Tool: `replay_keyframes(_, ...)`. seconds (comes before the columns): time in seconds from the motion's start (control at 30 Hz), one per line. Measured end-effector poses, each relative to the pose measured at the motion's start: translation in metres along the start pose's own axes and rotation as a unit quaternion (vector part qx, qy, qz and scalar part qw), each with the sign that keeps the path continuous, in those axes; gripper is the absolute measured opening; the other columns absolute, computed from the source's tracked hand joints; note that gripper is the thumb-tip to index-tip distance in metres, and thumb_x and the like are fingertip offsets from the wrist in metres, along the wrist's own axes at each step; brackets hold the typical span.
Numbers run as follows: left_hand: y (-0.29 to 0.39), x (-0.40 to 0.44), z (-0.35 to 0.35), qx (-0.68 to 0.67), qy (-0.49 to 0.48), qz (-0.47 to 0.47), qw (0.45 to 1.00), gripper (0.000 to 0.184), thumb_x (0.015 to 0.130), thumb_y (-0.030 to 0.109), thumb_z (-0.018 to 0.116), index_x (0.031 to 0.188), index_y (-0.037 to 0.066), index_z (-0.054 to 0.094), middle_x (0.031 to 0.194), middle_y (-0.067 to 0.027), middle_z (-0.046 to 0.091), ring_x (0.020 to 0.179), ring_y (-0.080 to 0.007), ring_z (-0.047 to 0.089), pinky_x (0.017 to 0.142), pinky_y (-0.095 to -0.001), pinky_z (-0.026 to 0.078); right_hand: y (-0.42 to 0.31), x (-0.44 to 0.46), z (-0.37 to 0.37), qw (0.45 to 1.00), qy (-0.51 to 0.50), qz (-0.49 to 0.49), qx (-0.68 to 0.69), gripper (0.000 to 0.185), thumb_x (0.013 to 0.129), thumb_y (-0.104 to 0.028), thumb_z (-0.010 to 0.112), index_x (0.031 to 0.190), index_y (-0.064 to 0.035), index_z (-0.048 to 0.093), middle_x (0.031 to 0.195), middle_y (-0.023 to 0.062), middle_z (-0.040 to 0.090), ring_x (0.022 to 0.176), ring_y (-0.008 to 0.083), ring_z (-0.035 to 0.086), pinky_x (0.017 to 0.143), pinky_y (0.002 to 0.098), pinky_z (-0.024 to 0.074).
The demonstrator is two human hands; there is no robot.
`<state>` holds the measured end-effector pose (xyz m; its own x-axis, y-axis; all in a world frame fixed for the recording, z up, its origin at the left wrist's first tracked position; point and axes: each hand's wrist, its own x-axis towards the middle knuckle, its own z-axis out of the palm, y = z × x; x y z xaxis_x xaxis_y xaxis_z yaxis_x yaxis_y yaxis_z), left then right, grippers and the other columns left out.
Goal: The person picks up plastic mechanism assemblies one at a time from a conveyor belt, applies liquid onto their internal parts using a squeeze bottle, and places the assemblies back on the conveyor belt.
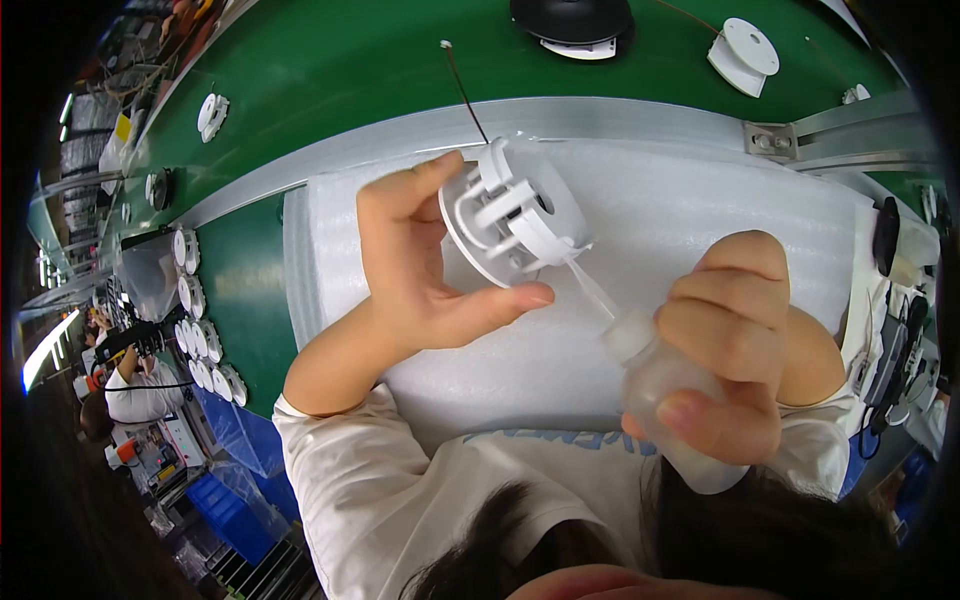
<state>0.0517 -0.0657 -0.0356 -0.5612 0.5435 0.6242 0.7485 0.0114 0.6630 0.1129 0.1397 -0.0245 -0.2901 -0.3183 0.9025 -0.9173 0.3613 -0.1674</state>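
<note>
My left hand (410, 270) grips a white round plastic housing (515, 210) by its rim, thumb below and fingers behind. The housing is tilted, showing posts and a dark hole inside; a thin dark wire with a small white connector sticks out beyond it. Wrapped in the fingers of my right hand (730, 340) is a translucent squeeze bottle (685, 410) with a thin nozzle. Its nozzle tip meets the lower right edge of the housing, at or very near contact. Whether any liquid comes out I cannot make out.
White foam sheet (750, 200) lies under my hands, bordered by a metal rail (640, 115). Beyond it, a green belt (380, 60) carries a black round part (572, 20) and white housings (745, 55). Several white parts (205, 340) line the left; tools (895, 340) lie right. A co-worker (145, 390) sits far left.
</note>
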Motion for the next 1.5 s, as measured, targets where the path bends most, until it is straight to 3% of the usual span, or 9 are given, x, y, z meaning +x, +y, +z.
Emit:
replay_keyframes(0.3, 0.019, 0.002, 0.002, -0.254, 0.057, -0.372, 0.891, 0.076, 0.063, 0.055, 0.064, 0.11, 0.005, 0.032, 0.101, -0.0083, 0.044, 0.094, -0.0158, 0.047, 0.081, -0.0307, 0.039, -0.002, 0.001, 0.0, 1.0, 0.003, 0.025, 0.006, 0.036, 0.075, -0.03, 0.058, 0.1, -0.0152, 0.037, 0.072, 0.0058, 0.044, 0.052, 0.0163, 0.04, 0.048, 0.0303, 0.028)
replay_keyframes(0.63, 0.009, 0.008, 0.009, -0.4, 0.078, -0.283, 0.868, 0.043, 0.078, 0.034, 0.056, 0.1, 0.007, 0.03, 0.098, -0.0164, 0.051, 0.083, -0.0226, 0.057, 0.069, -0.0389, 0.049, -0.002, 0.002, -0.009, 0.998, -0.034, 0.048, 0.027, 0.041, 0.069, -0.029, 0.063, 0.098, -0.0166, 0.036, 0.072, 0.0055, 0.043, 0.055, 0.0174, 0.041, 0.053, 0.0313, 0.0293)
replay_keyframes(0.83, -0.011, 0.041, -0.028, 0.012, 0.054, -0.262, 0.963, 0.048, 0.073, 0.035, 0.062, 0.102, 0.005, 0.037, 0.087, -0.013, 0.056, 0.079, -0.0246, 0.058, 0.066, -0.0355, 0.048, 0.019, -0.009, 0.01, 0.888, 0.13, 0.248, 0.363, 0.038, 0.067, -0.027, 0.065, 0.093, -0.0072, 0.045, 0.069, 0.0064, 0.05, 0.054, 0.0128, 0.045, 0.048, 0.0227, 0.0325)
replay_keyframes(0.9, -0.027, 0.059, -0.038, 0.453, -0.029, -0.243, 0.858, 0.047, 0.068, 0.035, 0.065, 0.098, 0.005, 0.045, 0.078, -0.0115, 0.058, 0.075, -0.0252, 0.058, 0.063, -0.0329, 0.046, 0.023, -0.012, 0.015, 0.859, 0.166, 0.304, 0.378, 0.038, 0.07, -0.029, 0.062, 0.094, -0.0058, 0.044, 0.07, 0.0061, 0.049, 0.055, 0.0121, 0.046, 0.048, 0.022, 0.033)
replay_keyframes(1.03, -0.054, 0.085, -0.04, 0.504, -0.113, -0.379, 0.767, 0.044, 0.066, 0.034, 0.065, 0.095, 0.005, 0.049, 0.075, -0.0118, 0.058, 0.073, -0.0259, 0.057, 0.059, -0.0329, 0.045, 0.04, -0.014, 0.014, 0.619, 0.164, 0.587, 0.495, 0.036, 0.074, -0.039, 0.051, 0.091, -0.0094, 0.04, 0.067, 0.002, 0.043, 0.054, 0.0089, 0.038, 0.053, 0.0217, 0.0319)
replay_keyframes(1.1, -0.037, 0.078, -0.033, 0.673, -0.096, -0.178, 0.712, 0.042, 0.068, 0.034, 0.062, 0.096, 0.006, 0.051, 0.075, -0.0117, 0.058, 0.071, -0.0245, 0.056, 0.056, -0.0317, 0.044, 0.055, -0.02, 0.016, 0.597, 0.142, 0.581, 0.535, 0.036, 0.074, -0.04, 0.049, 0.091, -0.0096, 0.04, 0.065, 0.0023, 0.043, 0.054, 0.0084, 0.038, 0.052, 0.0214, 0.0321)
replay_keyframes(1.23, 0.061, 0.079, -0.039, 0.119, 0.142, -0.022, 0.982, 0.045, 0.073, 0.04, 0.055, 0.092, -0.001, 0.052, 0.07, -0.0076, 0.057, 0.068, -0.0221, 0.054, 0.06, -0.0284, 0.042, 0.06, -0.028, 0.014, 0.526, 0.195, 0.53, 0.636, 0.033, 0.073, -0.03, 0.053, 0.092, -0.0049, 0.045, 0.068, 0.0048, 0.05, 0.056, 0.0122, 0.045, 0.051, 0.0222, 0.0344)
replay_keyframes(1.33, 0.159, 0.036, -0.074, -0.104, 0.136, -0.102, 0.98, 0.047, 0.084, 0.037, 0.037, 0.097, -0.008, 0.036, 0.077, -0.0214, 0.054, 0.061, -0.0221, 0.052, 0.059, -0.0278, 0.045, 0.066, -0.032, 0.018, 0.495, 0.22, 0.539, 0.645, 0.031, 0.074, -0.029, 0.052, 0.093, -0.0049, 0.046, 0.072, 0.0061, 0.053, 0.059, 0.0137, 0.049, 0.053, 0.0226, 0.039)
replay_keyframes(1.5, 0.18, 0.024, -0.086, -0.012, 0.241, 0.334, 0.911, 0.021, 0.073, 0.023, 0.057, 0.076, 0.006, 0.045, 0.074, -0.0033, 0.051, 0.083, -0.0107, 0.04, 0.061, -0.0205, 0.035, 0.063, -0.021, 0.026, 0.488, 0.218, 0.558, 0.635, 0.03, 0.073, -0.028, 0.053, 0.092, -0.0055, 0.047, 0.072, 0.006, 0.053, 0.059, 0.0141, 0.048, 0.051, 0.0237, 0.0374)
